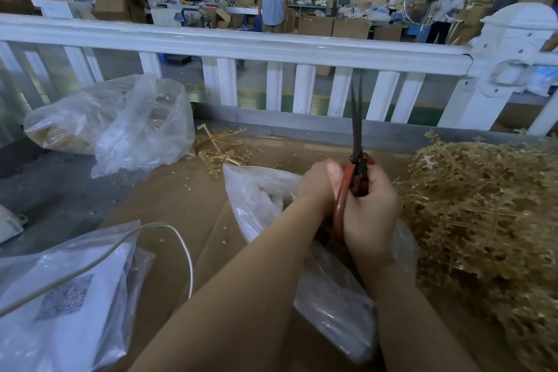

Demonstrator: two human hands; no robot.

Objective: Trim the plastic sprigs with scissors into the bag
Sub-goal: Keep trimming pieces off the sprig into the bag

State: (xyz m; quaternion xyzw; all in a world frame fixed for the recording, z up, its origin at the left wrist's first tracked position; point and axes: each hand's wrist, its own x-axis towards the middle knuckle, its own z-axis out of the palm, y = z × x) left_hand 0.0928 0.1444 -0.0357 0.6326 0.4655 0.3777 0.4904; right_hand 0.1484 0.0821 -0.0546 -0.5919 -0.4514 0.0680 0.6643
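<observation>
Red-handled scissors (357, 142) point straight up, long dark blades nearly together, tips in front of the white railing. My right hand (370, 208) is wrapped around the handles. My left hand (317, 186) presses against the same handles from the left, thumb up against the red grip. Under both hands lies a clear plastic bag (259, 199) on the cardboard. A big heap of gold plastic sprigs (489, 220) fills the right side, touching my right hand's edge. One loose gold sprig (217, 151) lies beyond the bag. No sprig is visible between the blades.
A white railing (271, 45) runs across just behind the cardboard-covered table (181, 208). A filled clear bag (114, 127) sits at the far left. A flat bag with a printed sheet (66, 296) and a white cable (184, 248) lie near left. People stand in the background.
</observation>
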